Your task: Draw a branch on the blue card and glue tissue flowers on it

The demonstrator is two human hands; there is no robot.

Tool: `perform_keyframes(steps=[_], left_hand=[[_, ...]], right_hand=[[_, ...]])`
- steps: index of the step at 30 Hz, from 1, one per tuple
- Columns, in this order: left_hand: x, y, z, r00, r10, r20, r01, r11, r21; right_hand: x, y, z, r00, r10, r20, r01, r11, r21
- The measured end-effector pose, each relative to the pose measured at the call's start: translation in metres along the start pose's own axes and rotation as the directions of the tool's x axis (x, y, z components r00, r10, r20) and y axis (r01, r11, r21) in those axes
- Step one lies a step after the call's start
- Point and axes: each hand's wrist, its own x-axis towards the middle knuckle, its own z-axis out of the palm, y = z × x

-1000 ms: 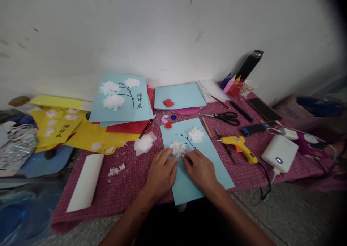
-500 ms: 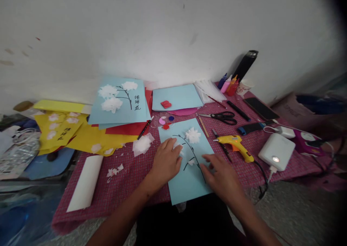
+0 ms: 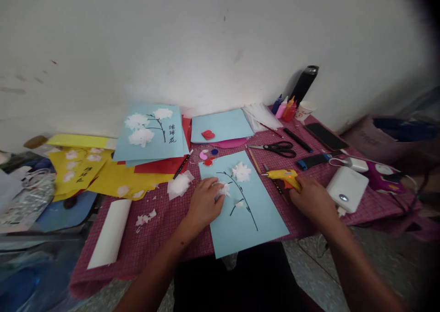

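Note:
A light blue card [image 3: 254, 229] with a drawn dark branch lies before me. A fluffy white paper flower [image 3: 241, 171] sits near its top, and a small white paper piece [image 3: 239, 204] is on a lower twig. My left hand [image 3: 205, 202] rests at the card's left side, thumb and fingers bent around a smaller white paper flower [image 3: 225, 189], partly hidden by them. To the right of the card, my right hand [image 3: 311, 199] is wrapped round the handle of a yellow hot glue gun [image 3: 287, 176], whose nozzle points left.
Scissors [image 3: 275, 148], a black marker [image 3: 298, 140], a blue-handled cutter [image 3: 312, 161] and a white power bank [image 3: 348, 188] lie to the right. White tissue paper [image 3: 180, 185] is left of the card. A finished flower card [image 3: 151, 149] lies on a stack behind, paint bottles [image 3: 290, 110] near the wall.
My right hand has moved right, off the blue card, and taken hold of the glue gun's handle. My left hand stays by the small white flower. The view has shifted slightly.

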Motion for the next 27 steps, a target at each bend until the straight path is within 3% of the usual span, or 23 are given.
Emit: perform_keyframes(steps=[3, 6, 8, 11, 13, 15, 20, 27], left_hand=[[-0.004, 0.001, -0.002, 1.000, -0.021, 0.010, 0.021, 1.000, -0.015], [-0.008, 0.001, -0.005, 1.000, -0.026, 0.016, 0.027, 0.999, -0.043], [-0.011, 0.000, -0.008, 1.000, -0.028, 0.010, 0.028, 0.998, -0.059], [-0.019, -0.004, -0.012, 0.998, -0.054, -0.025, 0.052, 0.997, -0.060], [-0.026, -0.007, -0.013, 0.996, -0.078, -0.051, 0.075, 0.996, -0.057], [-0.033, -0.009, -0.013, 0.994, -0.094, -0.061, 0.091, 0.994, -0.060], [-0.040, -0.007, -0.009, 0.997, -0.077, -0.028, 0.075, 0.995, -0.064], [-0.015, 0.007, -0.004, 1.000, 0.005, 0.013, -0.006, 0.998, 0.064]], right_hand=[[-0.003, 0.001, -0.005, 0.987, 0.161, -0.017, -0.158, 0.978, 0.134], [-0.013, 0.002, -0.018, 0.951, 0.306, -0.040, -0.275, 0.900, 0.339], [-0.022, -0.002, -0.029, 0.961, 0.274, -0.028, -0.229, 0.850, 0.475], [-0.036, -0.017, -0.042, 0.989, 0.132, 0.063, -0.143, 0.788, 0.599], [-0.043, -0.034, -0.045, 0.990, 0.101, 0.094, -0.136, 0.824, 0.550], [-0.048, -0.054, -0.043, 0.993, 0.108, 0.054, -0.120, 0.908, 0.402], [-0.053, -0.097, -0.027, 0.994, -0.101, -0.040, 0.106, 0.982, 0.155], [-0.052, -0.105, -0.024, 0.987, -0.142, -0.074, 0.146, 0.988, 0.049]])
